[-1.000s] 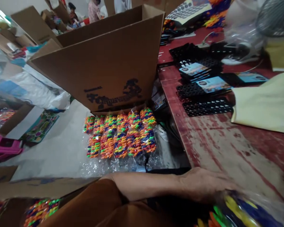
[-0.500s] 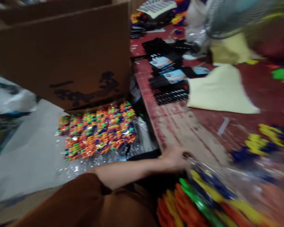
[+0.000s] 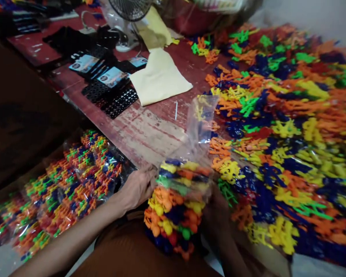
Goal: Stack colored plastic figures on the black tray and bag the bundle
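My left hand (image 3: pixel 138 186) grips the left side of a clear plastic bag (image 3: pixel 175 200) stuffed with orange, yellow, blue and green plastic pieces. The bag stands upright at the near edge of the red table (image 3: pixel 144 130), over my lap, with its empty open top (image 3: pixel 203 119) sticking up. My right hand (image 3: pixel 216 215) is in shadow against the bag's right side, and its fingers are hidden behind the bag. A wide heap of loose coloured plastic pieces (image 3: pixel 282 115) covers the table just right of the bag.
Filled bags of coloured pieces (image 3: pixel 75 181) lie in rows on the floor at the left, below the table edge. Black trays with blue cards (image 3: pixel 109 88), a pale yellow cloth (image 3: pixel 158 79) and a small fan (image 3: pixel 129 11) sit at the table's far side.
The view has swung right, bringing the loose heap into sight. The bag, lying at the table edge before, now stands upright between my hands. My left hand stayed on it.
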Available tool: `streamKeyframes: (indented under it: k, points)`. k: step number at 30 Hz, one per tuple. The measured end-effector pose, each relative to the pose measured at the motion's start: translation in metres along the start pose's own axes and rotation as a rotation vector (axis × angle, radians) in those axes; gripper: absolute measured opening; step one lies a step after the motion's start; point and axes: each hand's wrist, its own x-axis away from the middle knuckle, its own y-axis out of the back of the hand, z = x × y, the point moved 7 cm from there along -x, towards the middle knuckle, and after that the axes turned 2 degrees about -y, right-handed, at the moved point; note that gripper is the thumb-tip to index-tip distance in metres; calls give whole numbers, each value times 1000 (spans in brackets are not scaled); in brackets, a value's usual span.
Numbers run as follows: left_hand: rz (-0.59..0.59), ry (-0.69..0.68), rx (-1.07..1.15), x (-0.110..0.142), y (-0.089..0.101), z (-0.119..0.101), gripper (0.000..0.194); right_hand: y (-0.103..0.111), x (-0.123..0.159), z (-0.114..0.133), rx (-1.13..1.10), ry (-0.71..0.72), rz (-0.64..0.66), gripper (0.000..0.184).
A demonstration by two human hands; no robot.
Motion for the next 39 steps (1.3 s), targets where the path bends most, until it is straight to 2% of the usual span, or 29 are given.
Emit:
streamKeyframes:
  k: [2, 4, 7, 10, 13, 18, 21, 23, 26, 29, 33, 36, 39]
  points:
    - [-44, -16, -58, 2, 5, -2, 20, 8, 0, 1, 63, 28, -168, 25]
    - [-175, -30, -126, 6, 18, -7, 23, 15, 4, 10, 142, 141, -289, 18]
    - [-366, -154, -266, 12, 35, -20, 19, 20, 9, 28, 204, 336, -306, 12]
    - [-347, -355, -327, 16, 38, -32, 13, 23, 14, 41, 189, 462, -195, 18]
    - [-254, -505, -323, 15, 40, -39, 19, 27, 18, 47, 177, 522, -80, 16]
    - [-89, -686, -370, 17, 43, -49, 20, 21, 28, 53, 98, 659, 220, 17]
    - [-91, -776, -398, 29, 46, -55, 17, 23, 31, 57, 116, 691, 243, 17]
    - [-83, -795, -410, 39, 46, -57, 16, 25, 36, 59, 108, 717, 242, 18]
    - [8, -806, -388, 49, 41, -59, 14, 26, 43, 61, 100, 748, 303, 24]
    - [58, -841, -328, 46, 45, -63, 14, 32, 38, 67, 114, 773, 283, 21]
    - [55, -770, -346, 14, 60, -61, 16, 44, 4, 74, 156, 687, 131, 18]
    - [11, -677, -375, -15, 76, -64, 21, 46, -26, 79, 176, 594, 106, 18]
    - [-9, -524, -238, -42, 94, -70, 32, 55, -50, 89, 195, 581, 28, 25]
